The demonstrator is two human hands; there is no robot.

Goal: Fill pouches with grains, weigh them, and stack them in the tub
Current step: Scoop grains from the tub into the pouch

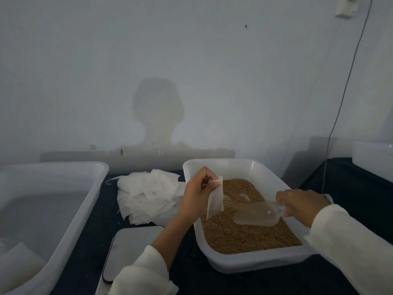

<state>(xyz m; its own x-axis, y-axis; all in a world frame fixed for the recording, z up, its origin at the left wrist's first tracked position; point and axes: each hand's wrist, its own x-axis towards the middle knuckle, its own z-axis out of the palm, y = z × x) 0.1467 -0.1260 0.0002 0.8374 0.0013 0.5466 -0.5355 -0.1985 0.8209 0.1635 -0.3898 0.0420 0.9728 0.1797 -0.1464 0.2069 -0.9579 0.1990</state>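
Your left hand (196, 188) pinches a white pouch (214, 200) by its top edge, fingers curled round it — the pouch hangs over the left rim of the grain tray (251, 264). Your right hand (297, 204) grips the handle of a clear scoop (254, 213), which lies tilted just above the grain (244, 237), its mouth toward the pouch but apart from it. Left of the tray sits a heap of empty pouches (148, 194), and nearer you a scale (129, 252). At far left stands the tub (63, 220), with a few pouches in its near corner.
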